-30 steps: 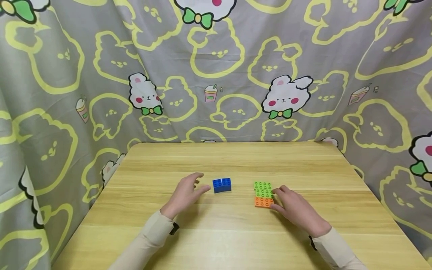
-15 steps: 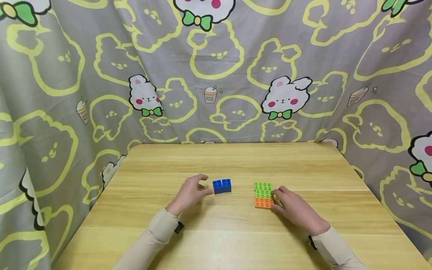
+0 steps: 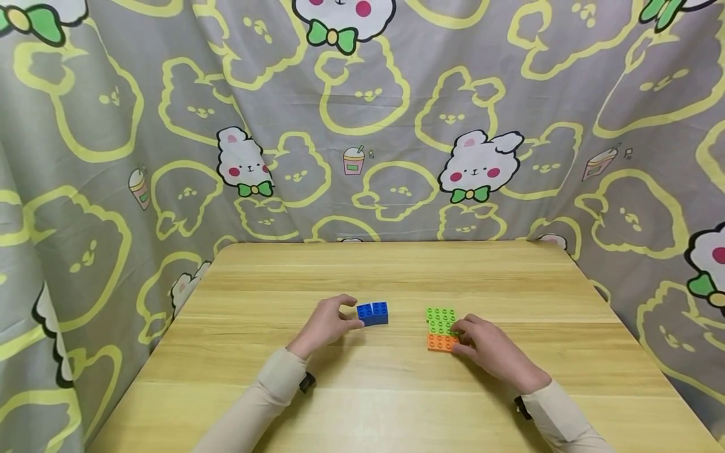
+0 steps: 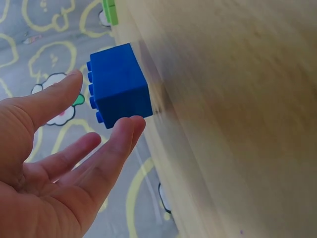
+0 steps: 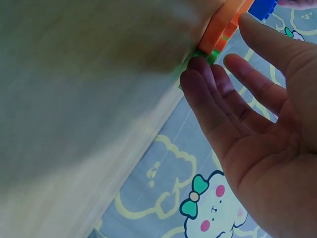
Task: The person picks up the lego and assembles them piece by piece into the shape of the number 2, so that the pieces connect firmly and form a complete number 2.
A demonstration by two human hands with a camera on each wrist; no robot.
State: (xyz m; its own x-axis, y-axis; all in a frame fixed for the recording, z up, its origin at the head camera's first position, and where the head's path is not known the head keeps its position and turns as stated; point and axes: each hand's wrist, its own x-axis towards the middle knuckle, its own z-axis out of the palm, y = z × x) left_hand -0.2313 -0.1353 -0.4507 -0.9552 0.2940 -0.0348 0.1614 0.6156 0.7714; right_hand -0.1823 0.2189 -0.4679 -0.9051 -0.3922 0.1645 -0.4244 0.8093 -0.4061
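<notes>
Two blue bricks [image 3: 372,314] stand side by side on the table. My left hand [image 3: 325,327] is at their left end, thumb and fingers apart; in the left wrist view, fingertips of the hand [image 4: 59,198] are at the lower edge of the blue block [image 4: 121,82], the thumb clear of it. Green bricks [image 3: 440,319] lie with an orange brick [image 3: 439,342] along their near side. At their right edge is my right hand [image 3: 495,351], fingers loosely bent. The right wrist view has the hand [image 5: 277,158] beside the orange brick [image 5: 218,30]; contact is unclear.
The wooden table [image 3: 385,402] reaches back to a grey patterned curtain [image 3: 396,113], which also hangs along the left and right sides. A gap of bare wood lies between the blue bricks and the green ones.
My left hand has moved right, up to the blue bricks. The right hand has shifted slightly left over the edge of the green and orange bricks. The bricks stay in place.
</notes>
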